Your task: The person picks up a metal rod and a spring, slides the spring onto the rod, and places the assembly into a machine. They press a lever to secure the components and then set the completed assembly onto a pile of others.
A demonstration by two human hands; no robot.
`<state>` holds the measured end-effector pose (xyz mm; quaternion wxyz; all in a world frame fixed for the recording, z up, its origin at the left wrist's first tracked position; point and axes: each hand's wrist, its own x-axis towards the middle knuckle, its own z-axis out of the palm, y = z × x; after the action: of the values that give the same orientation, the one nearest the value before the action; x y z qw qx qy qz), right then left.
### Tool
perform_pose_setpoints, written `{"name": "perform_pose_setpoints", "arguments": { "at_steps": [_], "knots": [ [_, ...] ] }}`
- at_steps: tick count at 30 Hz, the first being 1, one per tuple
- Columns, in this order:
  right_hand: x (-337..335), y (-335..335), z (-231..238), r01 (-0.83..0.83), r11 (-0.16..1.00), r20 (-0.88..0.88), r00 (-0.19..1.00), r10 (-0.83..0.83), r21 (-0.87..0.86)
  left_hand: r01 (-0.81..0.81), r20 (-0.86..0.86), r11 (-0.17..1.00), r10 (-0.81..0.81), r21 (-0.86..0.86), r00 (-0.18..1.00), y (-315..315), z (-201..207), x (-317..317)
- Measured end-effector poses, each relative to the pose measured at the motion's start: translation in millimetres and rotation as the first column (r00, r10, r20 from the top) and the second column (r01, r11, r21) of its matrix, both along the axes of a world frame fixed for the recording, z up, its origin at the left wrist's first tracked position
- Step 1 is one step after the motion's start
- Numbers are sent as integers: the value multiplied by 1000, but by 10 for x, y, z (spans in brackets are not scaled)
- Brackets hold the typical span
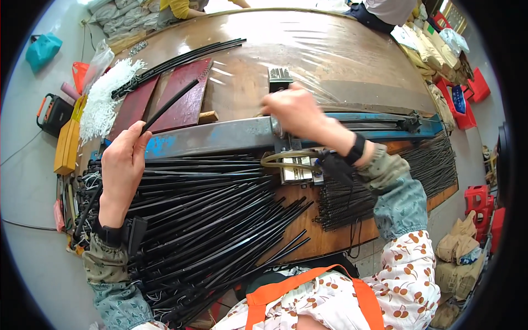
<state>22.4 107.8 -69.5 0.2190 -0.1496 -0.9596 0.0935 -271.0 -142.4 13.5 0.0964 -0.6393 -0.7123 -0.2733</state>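
While lying beyond the left end of the blue-grey metal beam (209,136), shows as a black case (55,116) with an orange handle; nearer the beam, a yellow box (67,144). Behind the beam's left end, heaped white pieces (105,104). Just in front of the beam's left part, left hand (122,165), thumb and fingers pinched narrowly around the lower end of a black rod (171,105). Slants up and rightward from there across the beam, far end above dark red boards (186,96) on the surface (239,82) behind it. Farther behind the beam, more long black rods, loosely bunched. Spread before the beam's left half, a large pile of black rods (209,203). Over the middle of the beam, right hand (297,110), blurred, fingers curled; cannot tell of anything gripped between them. In front of the beam, below that hand, a metal fixture (298,170) with a looped hose. Before the beam's right half, a pile of thin dark pieces (385,181). Well beyond its right end, red crates (477,201).
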Motion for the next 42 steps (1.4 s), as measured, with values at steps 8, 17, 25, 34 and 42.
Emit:
{"name": "perform_pose_setpoints", "arguments": {
  "at_steps": [8, 17, 25, 34, 42],
  "knots": [
    [2294, 539, -204, 420, 805, -124, 905, -407, 419, 156, -252, 976, -191, -155, 949, 525, -574, 149],
    [2993, 729, -553, 574, 798, -136, 819, -557, 185, 348, -24, 926, -355, -145, 935, 1367, -1128, 889],
    [2962, 775, -692, 585, 789, -180, 810, -558, 187, 392, 70, 920, -393, 21, 917, 1373, -1151, 926],
    [2615, 286, -473, 585, 781, -91, 809, -581, 218, 429, 87, 891, -420, -149, 903, 1401, -1100, 911],
    [1856, -534, -380, 315, 932, -181, 942, -284, 178, 352, 61, 901, -348, -254, 935, 1461, -975, 953]
  ]
}}
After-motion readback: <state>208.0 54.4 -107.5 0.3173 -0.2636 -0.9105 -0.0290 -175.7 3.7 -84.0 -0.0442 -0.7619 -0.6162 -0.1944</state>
